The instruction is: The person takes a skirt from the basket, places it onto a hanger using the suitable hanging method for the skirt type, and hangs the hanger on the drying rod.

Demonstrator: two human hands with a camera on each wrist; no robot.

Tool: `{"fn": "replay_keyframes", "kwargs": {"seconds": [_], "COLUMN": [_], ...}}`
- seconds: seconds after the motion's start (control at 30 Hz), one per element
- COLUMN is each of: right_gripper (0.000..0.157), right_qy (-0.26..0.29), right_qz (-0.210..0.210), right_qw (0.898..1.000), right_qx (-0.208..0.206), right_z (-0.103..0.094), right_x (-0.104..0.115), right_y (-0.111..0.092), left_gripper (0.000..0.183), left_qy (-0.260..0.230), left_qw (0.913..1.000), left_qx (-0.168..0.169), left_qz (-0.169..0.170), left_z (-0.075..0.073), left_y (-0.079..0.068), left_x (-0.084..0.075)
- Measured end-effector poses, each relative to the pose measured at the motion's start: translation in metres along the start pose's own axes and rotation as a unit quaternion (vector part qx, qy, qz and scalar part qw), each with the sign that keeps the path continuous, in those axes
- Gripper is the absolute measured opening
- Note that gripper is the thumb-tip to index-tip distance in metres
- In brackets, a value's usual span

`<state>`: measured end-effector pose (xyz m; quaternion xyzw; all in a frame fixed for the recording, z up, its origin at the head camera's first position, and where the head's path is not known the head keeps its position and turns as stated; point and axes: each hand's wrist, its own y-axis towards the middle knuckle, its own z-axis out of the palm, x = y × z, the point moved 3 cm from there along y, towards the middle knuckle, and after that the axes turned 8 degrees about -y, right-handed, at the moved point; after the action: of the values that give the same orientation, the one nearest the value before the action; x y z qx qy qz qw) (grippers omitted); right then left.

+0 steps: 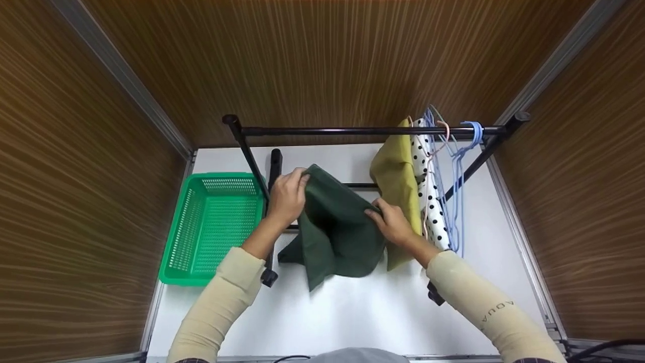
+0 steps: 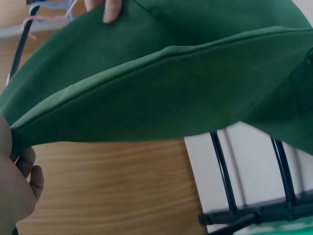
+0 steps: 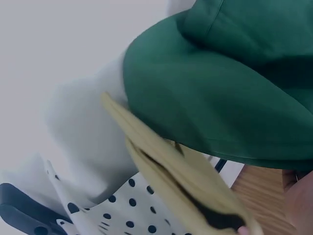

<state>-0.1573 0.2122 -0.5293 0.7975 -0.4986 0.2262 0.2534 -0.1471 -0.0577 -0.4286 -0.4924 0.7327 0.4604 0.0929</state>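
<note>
A dark green cloth (image 1: pixel 347 232) is held up between both hands, its lower part hanging in loose folds over the white table. My left hand (image 1: pixel 288 197) pinches its upper left corner, beside the rack's left post. Lower down on the right, my right hand (image 1: pixel 394 222) grips the cloth's upper edge between thumb and fingers. In the left wrist view the hemmed edge of the green cloth (image 2: pixel 146 107) runs out from the left hand (image 2: pixel 17 181). The green cloth (image 3: pixel 220 107) fills the upper right of the right wrist view, with the right hand (image 3: pixel 301 200) at its lower border.
A black rack's rail (image 1: pixel 322 131) spans the back. At its right end hang a yellow cloth (image 1: pixel 398 176), a white cloth with black dots (image 1: pixel 436 222), a pink hanger (image 1: pixel 443 131) and several blue hangers (image 1: pixel 473 133). A green basket (image 1: pixel 181 227) stands left, near the wood-grain wall (image 1: pixel 90 201).
</note>
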Motion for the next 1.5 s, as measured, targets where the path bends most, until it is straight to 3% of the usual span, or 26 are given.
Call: {"fn": "replay_keyframes", "kwargs": {"seconds": [0.1,0.23,0.43,0.57,0.77,0.93,1.07,1.17,1.23,1.3,1.4,1.5], "right_gripper": [0.016,0.023,0.036,0.024,0.022,0.025,0.033,0.036,0.032,0.025,0.016,0.018], "right_qy": [-0.025,-0.066,-0.122,-0.158,-0.155,-0.129,-0.151,-0.178,-0.185,-0.196,-0.214,-0.228], "right_qz": [-0.004,-0.052,-0.141,-0.14,-0.061,-0.016,-0.038,-0.082,-0.117,-0.143,-0.146,-0.105], "right_qw": [1.0,0.996,0.973,0.962,0.978,0.99,0.987,0.977,0.969,0.962,0.962,0.968], "right_qx": [-0.007,0.033,0.139,0.171,0.125,0.062,0.041,0.081,0.117,0.127,0.081,0.002], "right_z": [-0.008,-0.02,-0.035,-0.039,-0.042,-0.052,-0.065,-0.076,-0.085,-0.096,-0.114,-0.128], "right_x": [0.001,0.01,0.021,0.013,-0.006,-0.003,0.005,0.012,0.017,0.021,0.027,0.03], "right_y": [0.002,0.011,0.026,0.029,0.026,0.029,0.037,0.047,0.055,0.064,0.075,0.08], "left_gripper": [0.017,0.019,0.021,0.022,0.024,0.025,0.023,0.021,0.021,0.022,0.024,0.024], "left_qy": [0.016,0.035,0.05,0.064,0.069,0.092,0.116,0.126,0.132,0.139,0.147,0.143], "left_qw": [0.9998,0.9987,0.9972,0.9954,0.9905,0.9822,0.9763,0.9751,0.9753,0.9753,0.973,0.9689], "left_qx": [-0.002,-0.004,-0.009,-0.009,0.0,-0.01,-0.029,-0.045,-0.05,-0.051,-0.072,-0.11], "left_qz": [-0.008,-0.036,-0.054,-0.07,-0.119,-0.163,-0.181,-0.177,-0.17,-0.164,-0.163,-0.169], "left_z": [-0.008,-0.019,-0.035,-0.042,-0.048,-0.055,-0.064,-0.071,-0.074,-0.076,-0.081,-0.088], "left_y": [0.0,0.002,0.012,0.014,0.009,0.001,-0.006,-0.008,-0.007,-0.006,-0.002,0.001], "left_x": [0.005,0.012,0.018,0.026,0.044,0.063,0.075,0.081,0.082,0.083,0.084,0.084]}}
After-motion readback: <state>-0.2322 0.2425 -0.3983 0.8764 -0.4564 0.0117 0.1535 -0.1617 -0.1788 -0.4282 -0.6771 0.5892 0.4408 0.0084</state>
